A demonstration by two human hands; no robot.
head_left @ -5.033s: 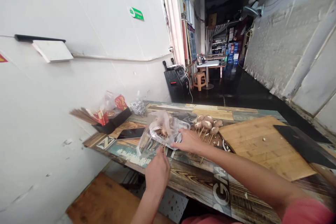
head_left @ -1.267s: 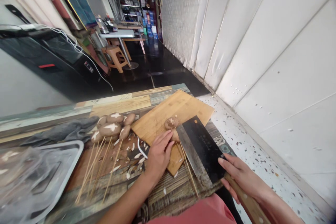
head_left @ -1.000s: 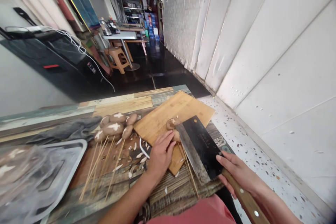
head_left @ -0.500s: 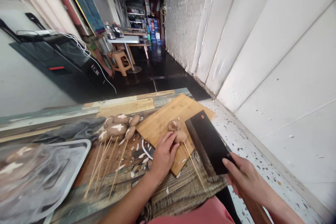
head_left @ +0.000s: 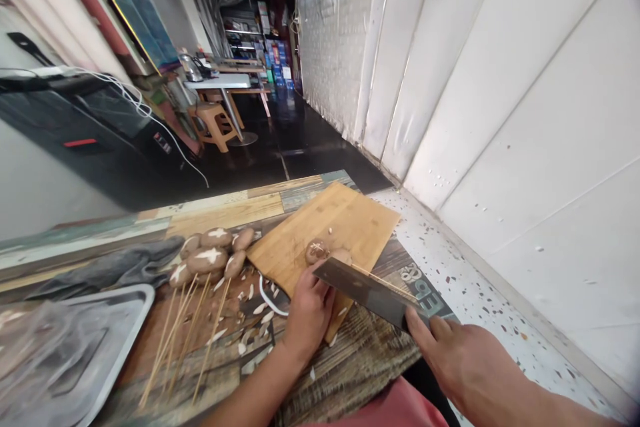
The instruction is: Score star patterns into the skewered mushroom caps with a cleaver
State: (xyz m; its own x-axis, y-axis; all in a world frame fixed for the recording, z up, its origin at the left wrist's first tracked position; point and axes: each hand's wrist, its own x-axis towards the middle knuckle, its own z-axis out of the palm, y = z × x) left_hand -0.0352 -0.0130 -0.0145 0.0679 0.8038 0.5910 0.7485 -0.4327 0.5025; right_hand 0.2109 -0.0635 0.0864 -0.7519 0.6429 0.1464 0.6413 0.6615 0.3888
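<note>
My right hand [head_left: 460, 353] grips a dark cleaver [head_left: 367, 290], its blade slanting over the near part of the wooden cutting board [head_left: 320, 213]. Behind the blade, my left hand [head_left: 310, 307] is closed on a pale brown mushroom [head_left: 343, 255], partly covered by the cleaver. A thin bamboo skewer [head_left: 383, 278] runs from that mushroom towards my right hand. Touching or close to my left fingertips is a darker mushroom [head_left: 316, 251] with a star cut in its cap. The blade hides some left fingers, so whether it touches the mushroom cannot be seen.
Left of the board lie several skewered mushrooms [head_left: 207, 259] with white crosses cut in their caps. White trimmings [head_left: 260, 310] are scattered on the table. A metal tray [head_left: 117, 330] with plastic film and a grey cloth [head_left: 115, 263] are farther left.
The cleaver has swung left from the board's right side to over the held mushroom, and its blade has turned. The skewer now points more to the right. The view has shifted slightly.
</note>
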